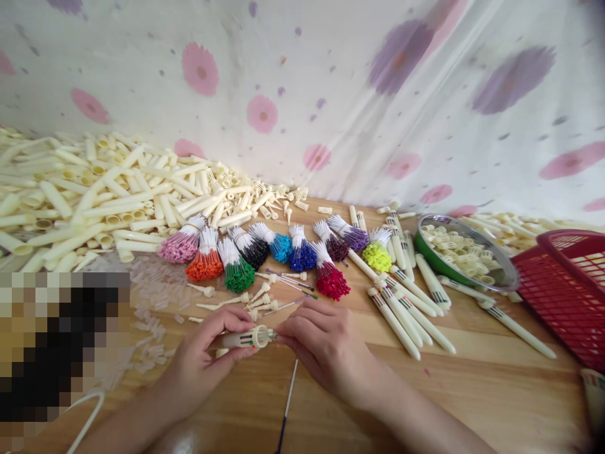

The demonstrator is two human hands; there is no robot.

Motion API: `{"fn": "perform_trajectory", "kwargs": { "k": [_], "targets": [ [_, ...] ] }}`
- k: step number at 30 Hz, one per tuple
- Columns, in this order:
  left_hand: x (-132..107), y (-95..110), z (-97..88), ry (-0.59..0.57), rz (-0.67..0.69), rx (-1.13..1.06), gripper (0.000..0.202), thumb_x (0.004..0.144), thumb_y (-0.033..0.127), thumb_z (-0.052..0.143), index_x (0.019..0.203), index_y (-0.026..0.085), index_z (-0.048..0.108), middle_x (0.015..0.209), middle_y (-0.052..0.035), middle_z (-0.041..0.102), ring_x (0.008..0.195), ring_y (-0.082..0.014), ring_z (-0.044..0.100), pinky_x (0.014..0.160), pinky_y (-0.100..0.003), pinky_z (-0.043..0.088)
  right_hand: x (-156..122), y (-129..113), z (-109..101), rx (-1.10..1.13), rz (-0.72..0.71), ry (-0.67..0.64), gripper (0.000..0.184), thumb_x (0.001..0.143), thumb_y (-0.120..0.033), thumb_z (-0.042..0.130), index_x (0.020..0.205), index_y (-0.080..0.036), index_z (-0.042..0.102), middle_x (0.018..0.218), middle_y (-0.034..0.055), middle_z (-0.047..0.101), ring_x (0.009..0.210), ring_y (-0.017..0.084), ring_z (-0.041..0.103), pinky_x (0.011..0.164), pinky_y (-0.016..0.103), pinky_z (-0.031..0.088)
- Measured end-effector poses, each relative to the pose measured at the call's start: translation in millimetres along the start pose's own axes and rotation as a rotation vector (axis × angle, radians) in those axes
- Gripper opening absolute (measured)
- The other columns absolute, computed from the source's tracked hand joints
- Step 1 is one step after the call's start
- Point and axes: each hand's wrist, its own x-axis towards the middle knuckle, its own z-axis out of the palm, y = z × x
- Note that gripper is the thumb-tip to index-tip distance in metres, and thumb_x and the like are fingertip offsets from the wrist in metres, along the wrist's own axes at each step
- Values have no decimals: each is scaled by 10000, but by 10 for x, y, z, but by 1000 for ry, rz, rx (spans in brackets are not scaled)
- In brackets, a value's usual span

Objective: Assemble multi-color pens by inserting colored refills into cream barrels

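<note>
My left hand [201,350] is closed around a cream multicolour pen barrel [242,339], whose slotted, open end points right and shows small coloured sliders. At that open end, my right hand [328,343] pinches a small translucent piece [271,335]; the fingers partly hide it. Below the hands lies a single white refill with a dark purple end [289,397]. Just beyond them are loose cream pen tips [259,295] and several loose refills [295,284]. Tied bundles of refills form a row behind, among them a green bundle [239,271] and a red bundle [332,277].
Cream barrels [94,195] are heaped at the left, with clear plastic bits [151,296] in front. Pens [397,321] lie at the right, near a green-sided bowl [442,268] of slotted parts and a red basket [558,296]. A flowered curtain [302,75] hangs behind the wooden table [472,391].
</note>
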Motion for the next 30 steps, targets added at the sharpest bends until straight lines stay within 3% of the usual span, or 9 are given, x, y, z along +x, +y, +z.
{"fn": "perform_trajectory", "kwargs": {
  "k": [10,12,15,17,19,24,30],
  "targets": [
    [-3,-5,-32,32,-80,45,97,731,240,676,806,215,619,942,-54,636,894,-203,642,720,-275,557,-14,31,-76,-50,67,21,148,914,-232,498,866,-149,611,755,48,665,700,154,576,622,255,442],
    [9,-8,-37,55,-69,75,95,731,243,675,792,215,607,919,-46,636,888,-197,639,746,-281,549,-42,92,-84,-126,173,-63,104,891,-226,536,868,-160,613,769,47,666,724,165,594,632,260,443],
    [24,-13,-36,67,-70,115,107,734,260,669,797,217,594,918,-41,637,892,-195,637,768,-290,542,-96,215,-22,-299,390,-328,25,840,-185,602,852,-169,615,813,55,669,744,189,619,603,262,435],
    [30,-25,-33,59,-92,136,118,739,279,662,810,217,591,941,-45,640,902,-201,637,759,-289,543,-126,288,47,-398,505,-495,40,832,-170,604,870,-168,614,883,79,663,777,209,631,576,264,431],
    [33,-41,-31,53,-111,158,125,742,287,656,817,215,588,950,-49,644,907,-204,637,760,-291,541,-136,330,94,-456,556,-570,69,841,-189,594,904,-168,610,943,100,650,837,228,632,579,270,436],
    [26,-56,-29,40,-105,180,136,757,290,639,862,221,587,944,-50,656,915,-211,636,791,-308,533,13,306,17,-470,566,-500,148,858,-302,589,893,-157,593,888,107,671,839,233,636,627,287,438],
    [15,-44,-34,59,-28,213,150,781,274,609,927,248,589,954,-43,649,935,-210,630,809,-311,532,540,418,-7,-464,521,-285,176,920,-301,483,1030,-175,537,912,57,678,766,196,643,576,262,408]
  ]
}}
